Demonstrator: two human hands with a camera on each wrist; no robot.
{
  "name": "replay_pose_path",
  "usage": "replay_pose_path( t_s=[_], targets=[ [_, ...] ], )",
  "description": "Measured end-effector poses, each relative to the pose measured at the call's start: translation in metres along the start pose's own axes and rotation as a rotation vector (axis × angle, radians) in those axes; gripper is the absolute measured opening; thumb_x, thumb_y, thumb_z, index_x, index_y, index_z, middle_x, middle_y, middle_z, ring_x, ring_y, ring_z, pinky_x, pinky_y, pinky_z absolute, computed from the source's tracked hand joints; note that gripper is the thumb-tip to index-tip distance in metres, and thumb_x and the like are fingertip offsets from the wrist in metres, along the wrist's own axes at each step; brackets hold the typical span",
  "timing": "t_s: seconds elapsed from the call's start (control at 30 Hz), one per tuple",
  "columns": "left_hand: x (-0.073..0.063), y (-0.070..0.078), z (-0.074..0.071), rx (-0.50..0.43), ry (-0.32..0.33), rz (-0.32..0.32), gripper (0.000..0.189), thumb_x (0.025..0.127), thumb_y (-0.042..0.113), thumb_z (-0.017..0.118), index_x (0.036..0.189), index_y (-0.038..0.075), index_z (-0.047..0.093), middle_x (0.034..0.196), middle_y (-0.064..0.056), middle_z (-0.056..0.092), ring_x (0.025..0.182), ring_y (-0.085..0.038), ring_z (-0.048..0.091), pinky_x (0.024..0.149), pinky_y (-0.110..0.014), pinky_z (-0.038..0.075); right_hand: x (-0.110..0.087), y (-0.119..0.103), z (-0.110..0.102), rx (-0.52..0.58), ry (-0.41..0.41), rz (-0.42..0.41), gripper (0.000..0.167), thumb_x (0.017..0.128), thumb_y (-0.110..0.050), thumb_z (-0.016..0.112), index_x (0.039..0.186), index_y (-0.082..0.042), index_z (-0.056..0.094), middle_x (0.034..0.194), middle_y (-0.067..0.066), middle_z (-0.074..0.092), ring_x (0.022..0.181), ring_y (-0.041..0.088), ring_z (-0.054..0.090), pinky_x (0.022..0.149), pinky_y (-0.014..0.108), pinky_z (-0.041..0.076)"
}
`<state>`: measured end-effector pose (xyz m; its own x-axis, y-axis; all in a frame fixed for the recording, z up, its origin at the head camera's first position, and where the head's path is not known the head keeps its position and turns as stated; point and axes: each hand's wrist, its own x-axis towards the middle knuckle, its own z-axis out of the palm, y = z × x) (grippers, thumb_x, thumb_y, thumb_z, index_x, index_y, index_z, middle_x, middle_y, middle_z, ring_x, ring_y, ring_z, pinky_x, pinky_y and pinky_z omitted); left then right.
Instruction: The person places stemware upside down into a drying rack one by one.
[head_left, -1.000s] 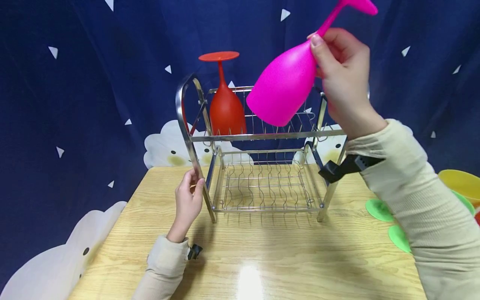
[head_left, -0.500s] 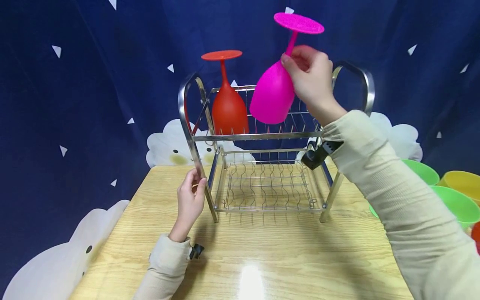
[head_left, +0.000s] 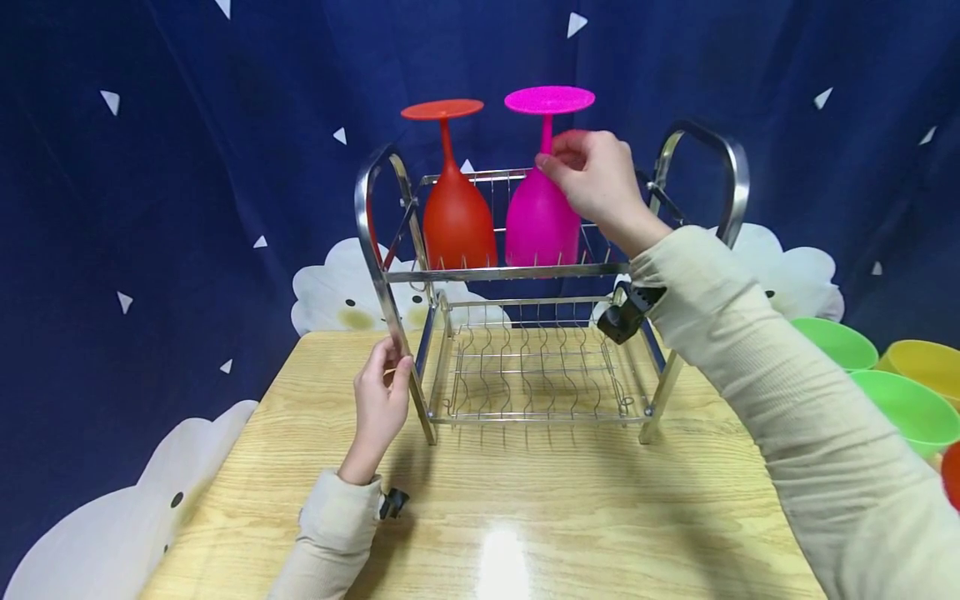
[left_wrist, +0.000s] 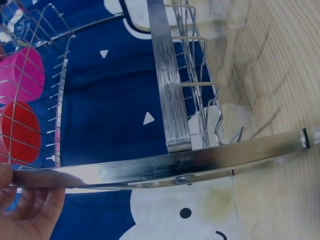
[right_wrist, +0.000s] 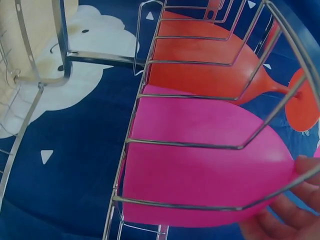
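Note:
A pink plastic goblet (head_left: 542,221) stands upside down on the upper tier of a metal dish rack (head_left: 510,273), its round foot on top. My right hand (head_left: 600,179) pinches its stem just above the bowl. Left of it, a red goblet (head_left: 459,217) is upside down on the same tier. In the right wrist view the pink goblet (right_wrist: 200,160) has its rim against the tier's wires, beside the red goblet (right_wrist: 200,60). My left hand (head_left: 381,396) grips the rack's front left leg; in the left wrist view its fingers (left_wrist: 42,207) wrap the metal bar (left_wrist: 125,170).
Green cups (head_left: 903,408), a yellow cup (head_left: 926,367) and part of a red one (head_left: 952,475) are at the table's right. The rack's lower tier (head_left: 532,367) has wavy wires. A dark blue curtain (head_left: 225,167) hangs behind the wooden table (head_left: 480,500).
My right hand has brought the pink goblet left and down, turning it from tilted to upright-inverted on the upper tier beside the red one. My left hand keeps its place on the rack.

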<state>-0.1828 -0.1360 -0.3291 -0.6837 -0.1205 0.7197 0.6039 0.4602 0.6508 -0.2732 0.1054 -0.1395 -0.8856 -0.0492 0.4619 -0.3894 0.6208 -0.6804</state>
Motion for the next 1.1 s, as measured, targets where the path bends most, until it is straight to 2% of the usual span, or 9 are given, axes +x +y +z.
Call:
replay_pose_path(
  t_s=[0.13,0.27,0.37,0.53,0.7,0.93,1.1],
  targets=[
    [0.000,-0.001,0.000,0.008,0.003,-0.007,0.017,0.083,-0.013,0.054,0.099,-0.017,0.052,0.081,-0.027,0.057,0.074,-0.036,0.059,0.063,-0.045,0.054,-0.002,0.004,-0.001,0.018,-0.069,0.005,0.038,0.090,-0.019,0.055,0.124,-0.002,0.055,0.117,0.011,0.060,0.105,0.019,0.057,0.088,0.029,0.047],
    [-0.002,-0.001,0.001,0.018,0.004,-0.015,0.017,0.083,-0.012,0.055,0.100,-0.017,0.052,0.080,-0.025,0.057,0.074,-0.034,0.059,0.062,-0.043,0.054,-0.010,0.008,-0.003,0.056,-0.120,0.023,0.050,0.089,-0.020,0.057,0.135,-0.006,0.043,0.128,0.009,0.053,0.117,0.019,0.048,0.096,0.031,0.041],
    [-0.003,-0.001,0.002,0.013,0.003,-0.011,0.017,0.083,-0.012,0.055,0.100,-0.017,0.052,0.080,-0.026,0.056,0.074,-0.033,0.059,0.061,-0.044,0.054,-0.021,0.010,-0.007,0.108,-0.099,-0.011,0.053,0.087,-0.020,0.060,0.135,-0.007,0.043,0.131,0.008,0.050,0.121,0.018,0.045,0.099,0.032,0.038],
    [-0.004,-0.002,0.002,0.004,0.003,0.001,0.017,0.083,-0.013,0.055,0.099,-0.018,0.052,0.079,-0.026,0.057,0.072,-0.033,0.057,0.062,-0.046,0.054,-0.044,0.011,-0.017,0.212,-0.050,-0.111,0.049,0.085,-0.016,0.062,0.131,-0.004,0.048,0.129,0.010,0.051,0.118,0.017,0.046,0.097,0.033,0.040],
    [-0.004,-0.004,0.002,0.015,0.006,0.009,0.017,0.083,-0.013,0.055,0.099,-0.017,0.052,0.080,-0.026,0.057,0.072,-0.034,0.057,0.062,-0.045,0.054,-0.065,0.014,-0.029,0.296,-0.022,-0.142,0.046,0.085,-0.014,0.063,0.128,-0.005,0.050,0.128,0.011,0.052,0.117,0.016,0.047,0.095,0.029,0.042],
    [-0.006,-0.036,0.005,0.013,0.009,0.003,0.019,0.086,-0.007,0.055,0.104,-0.013,0.054,0.083,-0.023,0.058,0.075,-0.032,0.059,0.063,-0.040,0.055,-0.091,0.020,-0.048,0.360,-0.006,-0.167,0.046,0.085,-0.009,0.064,0.129,-0.007,0.050,0.125,0.007,0.054,0.115,0.016,0.048,0.092,0.020,0.042],
    [-0.007,-0.043,0.005,0.009,0.009,-0.003,0.020,0.088,0.000,0.056,0.105,-0.010,0.055,0.084,-0.020,0.059,0.077,-0.028,0.059,0.064,-0.036,0.055,-0.108,0.023,-0.060,0.360,0.009,-0.192,0.045,0.084,-0.004,0.063,0.127,-0.008,0.052,0.120,0.005,0.057,0.111,0.015,0.051,0.088,0.014,0.043]
  ],
)
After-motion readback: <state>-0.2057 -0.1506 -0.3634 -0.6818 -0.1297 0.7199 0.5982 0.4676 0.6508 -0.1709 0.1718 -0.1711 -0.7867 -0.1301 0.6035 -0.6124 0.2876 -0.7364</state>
